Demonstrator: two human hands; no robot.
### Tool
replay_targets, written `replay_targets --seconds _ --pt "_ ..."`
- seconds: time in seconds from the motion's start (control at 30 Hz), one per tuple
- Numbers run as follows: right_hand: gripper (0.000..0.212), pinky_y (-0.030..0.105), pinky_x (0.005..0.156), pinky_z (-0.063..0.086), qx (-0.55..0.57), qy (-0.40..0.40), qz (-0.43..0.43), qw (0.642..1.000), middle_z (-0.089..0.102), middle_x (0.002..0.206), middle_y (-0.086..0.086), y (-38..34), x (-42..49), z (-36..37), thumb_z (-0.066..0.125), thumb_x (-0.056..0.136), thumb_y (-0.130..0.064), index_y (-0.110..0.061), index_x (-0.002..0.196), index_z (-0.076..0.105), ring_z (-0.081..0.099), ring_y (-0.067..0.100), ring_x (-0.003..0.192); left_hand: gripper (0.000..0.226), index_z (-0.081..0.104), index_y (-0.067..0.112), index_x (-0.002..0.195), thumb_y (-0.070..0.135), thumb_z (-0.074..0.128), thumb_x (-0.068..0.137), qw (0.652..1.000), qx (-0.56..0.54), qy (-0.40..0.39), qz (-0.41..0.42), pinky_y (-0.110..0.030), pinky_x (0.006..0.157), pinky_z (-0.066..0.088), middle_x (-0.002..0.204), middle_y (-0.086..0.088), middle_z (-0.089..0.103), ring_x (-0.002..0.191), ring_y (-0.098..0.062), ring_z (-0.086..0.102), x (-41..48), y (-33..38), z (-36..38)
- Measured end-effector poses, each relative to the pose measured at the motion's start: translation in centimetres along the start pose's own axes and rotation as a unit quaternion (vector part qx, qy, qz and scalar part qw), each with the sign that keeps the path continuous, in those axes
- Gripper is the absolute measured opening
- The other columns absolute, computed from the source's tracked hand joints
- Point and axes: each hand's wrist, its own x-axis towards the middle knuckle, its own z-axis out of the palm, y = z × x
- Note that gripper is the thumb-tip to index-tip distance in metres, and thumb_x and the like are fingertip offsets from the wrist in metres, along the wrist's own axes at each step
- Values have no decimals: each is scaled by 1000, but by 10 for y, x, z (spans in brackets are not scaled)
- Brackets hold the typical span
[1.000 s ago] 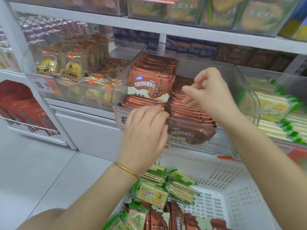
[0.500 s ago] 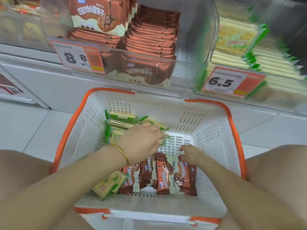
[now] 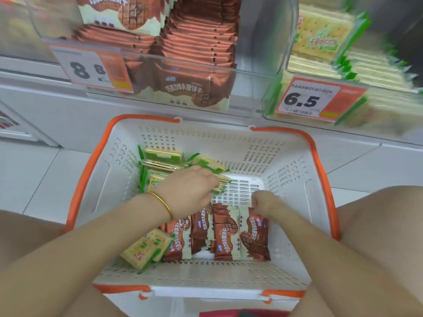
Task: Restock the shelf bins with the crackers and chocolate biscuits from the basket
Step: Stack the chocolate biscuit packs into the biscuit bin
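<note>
A white metal shelf (image 3: 160, 124) is seen along the top, above pale floor tiles (image 3: 34, 179). Two clear, glossy plastic bins are set on it. The left bin (image 3: 258, 65) is filled with flat stacks of brown foil chocolate biscuit packs (image 3: 199, 42). The right bin (image 3: 270, 104), just beside it, is filled with pale, green-edged cracker stacks (image 3: 320, 40).

Below the shelf, a white perforated plastic basket (image 3: 286, 179) with an orange rim is placed between the person's knees.

Both hands are lowered into the basket. The left hand (image 3: 190, 186) is turned palm down, and its fingers are curled round a green-edged cracker pack (image 3: 220, 183) near the middle of the basket floor. The right hand (image 3: 263, 202) is bunched, and the top edge of a brown biscuit pack (image 3: 255, 236) is pinched between thumb and fingers.

That pack is the rightmost of a row of glossy rectangular chocolate biscuit wrappers (image 3: 225, 234) laid side by side against the near wall. A heap of clear-wrapped crackers (image 3: 163, 156) is piled in the far left corner, and a single square cracker packet (image 3: 146, 248) is tilted at the near left, touching the row.

An orange-and-white price tag marked 8.8 (image 3: 89, 67) is fixed to the left bin, and one marked 6.5 (image 3: 306, 100) to the right bin. A thin gold bangle (image 3: 161, 202) is worn on the left wrist.
</note>
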Motion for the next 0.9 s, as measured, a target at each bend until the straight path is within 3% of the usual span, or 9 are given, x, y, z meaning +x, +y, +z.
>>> replay_targets --seconds 0.2,0.27,0.33,0.43,0.53,0.63,0.7,0.8,0.9 --pt "18 19 54 39 93 40 -134 986 53 74 -7 -23 -54 -98 66 86 -7 -18 80 53 49 6 62 51 36 20 141 37 49 95 992 -119 6 -29 -22 105 32 141 2 43 128 -11 39 1 6 -9" --pt "22 24 60 45 170 45 -187 966 59 71 -2 -41 -78 -124 67 85 -5 -21 76 54 53 10 61 57 34 21 142 40 54 92 982 -181 15 -55 -18 97 33 139 2 45 123 -9 43 1 8 -17" --pt "20 28 63 51 242 59 -233 940 64 73 7 -57 -97 -143 67 84 -2 -18 77 57 59 13 62 52 40 24 136 41 57 90 963 -252 34 -88 -17 81 42 119 3 56 101 -9 54 1 9 -28" --pt "13 27 62 54 310 98 -268 907 67 71 11 -76 -113 -162 67 84 -1 -11 80 60 61 12 60 27 54 19 109 33 62 88 925 -350 96 -115 -35 74 52 90 -4 64 79 -18 63 -1 2 -46" --pt "4 28 58 56 415 149 -258 860 69 71 9 -90 -118 -169 64 88 -11 -9 86 60 66 14 63 16 57 11 93 23 65 86 876 -444 144 -123 -36 67 54 81 -4 63 73 -19 65 -6 -10 -64" --pt "22 26 57 54 508 116 -239 819 70 73 -1 -98 -126 -170 61 85 -31 -10 93 59 67 13 66 13 56 6 91 15 65 86 814 -525 218 -119 -34 62 57 83 -12 65 70 -17 66 -13 -22 -86" --pt "35 27 53 53 512 84 -255 816 71 74 1 -103 -134 -170 63 74 -36 -10 96 59 67 16 64 17 57 9 88 17 71 82 771 -551 295 -124 -43 70 57 86 -19 66 75 -24 65 -17 -32 -101" --pt "19 20 40 37 476 123 -318 811 63 61 1 -120 -140 -183 67 77 -24 -11 89 59 56 12 49 19 60 9 90 22 69 79 717 -580 366 -124 -51 79 55 87 -17 67 79 -27 64 -23 -47 -130" --pt "7 18 37 28 470 199 -325 796 57 48 3 -142 -133 -218 65 86 -12 -15 82 60 46 12 39 22 55 8 104 20 64 88 705 -562 419 -108 -35 66 57 89 -9 68 77 -18 67 -25 -63 -154"
